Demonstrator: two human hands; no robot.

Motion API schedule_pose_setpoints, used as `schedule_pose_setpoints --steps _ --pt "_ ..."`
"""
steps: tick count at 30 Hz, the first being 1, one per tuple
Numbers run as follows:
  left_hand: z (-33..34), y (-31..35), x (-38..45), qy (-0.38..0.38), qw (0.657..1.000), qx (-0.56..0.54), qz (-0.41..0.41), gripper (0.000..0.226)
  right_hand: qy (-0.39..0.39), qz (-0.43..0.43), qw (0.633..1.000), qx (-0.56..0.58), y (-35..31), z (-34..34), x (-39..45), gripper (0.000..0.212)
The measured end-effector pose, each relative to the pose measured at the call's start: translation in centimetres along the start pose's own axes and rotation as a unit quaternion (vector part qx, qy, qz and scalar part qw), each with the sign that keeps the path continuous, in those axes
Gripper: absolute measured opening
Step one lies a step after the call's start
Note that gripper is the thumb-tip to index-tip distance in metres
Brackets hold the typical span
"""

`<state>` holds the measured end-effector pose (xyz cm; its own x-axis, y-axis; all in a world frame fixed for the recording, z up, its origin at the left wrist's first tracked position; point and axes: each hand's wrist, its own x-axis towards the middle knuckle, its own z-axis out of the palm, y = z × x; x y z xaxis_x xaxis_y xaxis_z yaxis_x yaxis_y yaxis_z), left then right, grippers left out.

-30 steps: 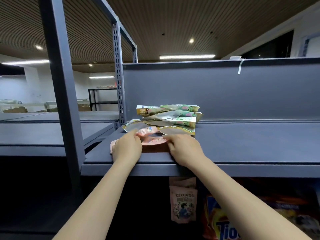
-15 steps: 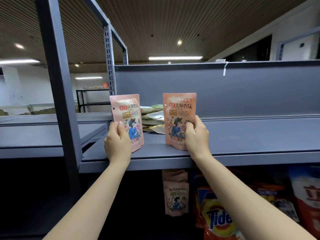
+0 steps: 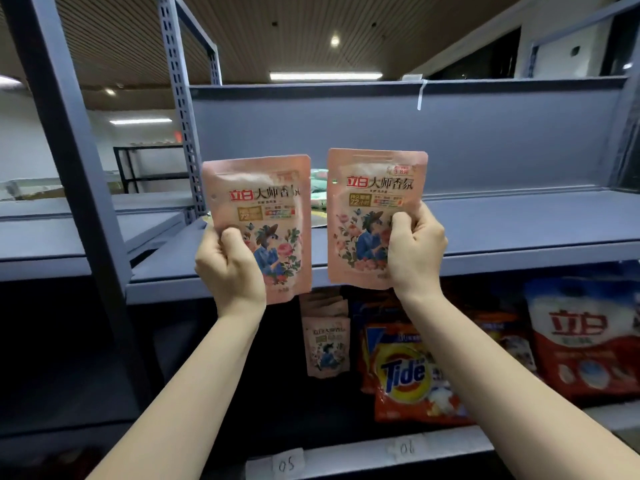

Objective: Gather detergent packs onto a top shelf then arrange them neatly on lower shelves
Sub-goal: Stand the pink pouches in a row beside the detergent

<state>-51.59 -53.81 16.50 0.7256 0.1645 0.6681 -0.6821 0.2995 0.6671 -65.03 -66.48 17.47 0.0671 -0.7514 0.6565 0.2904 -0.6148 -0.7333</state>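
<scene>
I hold two pink detergent pouches upright in front of the top shelf (image 3: 519, 233). My left hand (image 3: 230, 268) grips the left pink pouch (image 3: 263, 209) at its lower left corner. My right hand (image 3: 414, 252) grips the right pink pouch (image 3: 370, 202) at its lower right side. Both pouches face me with their printed fronts. Behind them, a pile of green pouches (image 3: 318, 188) lies on the top shelf, mostly hidden. On the lower shelf a row of the same pink pouches (image 3: 325, 344) stands upright.
Orange Tide bags (image 3: 405, 379) and a red-and-white detergent bag (image 3: 585, 341) stand on the lower shelf to the right. Paper labels 05 (image 3: 287, 464) and 06 (image 3: 405, 446) mark its front edge. A grey upright post (image 3: 69, 140) rises at the left.
Both hands lifted the two pink pouches off the pile on the top shelf and drew them toward me, slightly lower. The view has tilted down, showing more of the lower shelf.
</scene>
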Motion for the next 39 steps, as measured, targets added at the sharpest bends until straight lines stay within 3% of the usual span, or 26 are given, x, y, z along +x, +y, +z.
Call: schedule_pose_setpoints --steps 5,10,14,18,23,28,35,39 --pt "-0.5 -2.2 -4.4 -0.033 0.998 0.033 -0.032 0.02 -0.019 0.001 0.999 -0.033 3.0 -3.2 -1.9 0.021" --pt "-2.5 -6.2 -9.3 -0.058 0.988 0.127 -0.058 0.022 -0.161 0.015 0.982 -0.095 7.9 -5.5 -4.1 0.024" --pt "-4.7 -9.4 -12.9 -0.075 0.964 0.182 -0.176 0.025 -0.211 0.114 0.961 -0.137 11.9 -6.0 -6.2 0.021" --pt "-5.0 -11.3 -14.2 -0.095 0.925 0.165 -0.33 0.027 -0.245 0.276 0.902 -0.224 15.3 -4.8 -7.6 0.014" --pt "-3.4 -14.0 -14.4 -0.083 0.88 0.172 -0.435 0.034 -0.224 0.416 0.877 -0.094 19.1 -2.5 -9.5 0.035" --pt "-2.4 -17.7 -14.9 -0.117 0.87 0.185 -0.443 0.031 -0.227 0.424 0.864 -0.149 22.6 1.9 -9.2 0.039" --pt "-2.5 -22.2 -15.9 -0.126 0.844 0.143 -0.502 0.017 -0.233 0.464 0.854 -0.026 24.6 3.9 -10.0 0.017" --pt "-1.0 -23.9 -15.9 -0.147 0.817 0.106 -0.547 0.028 -0.251 0.422 0.871 -0.001 25.7 4.0 -9.7 0.02"
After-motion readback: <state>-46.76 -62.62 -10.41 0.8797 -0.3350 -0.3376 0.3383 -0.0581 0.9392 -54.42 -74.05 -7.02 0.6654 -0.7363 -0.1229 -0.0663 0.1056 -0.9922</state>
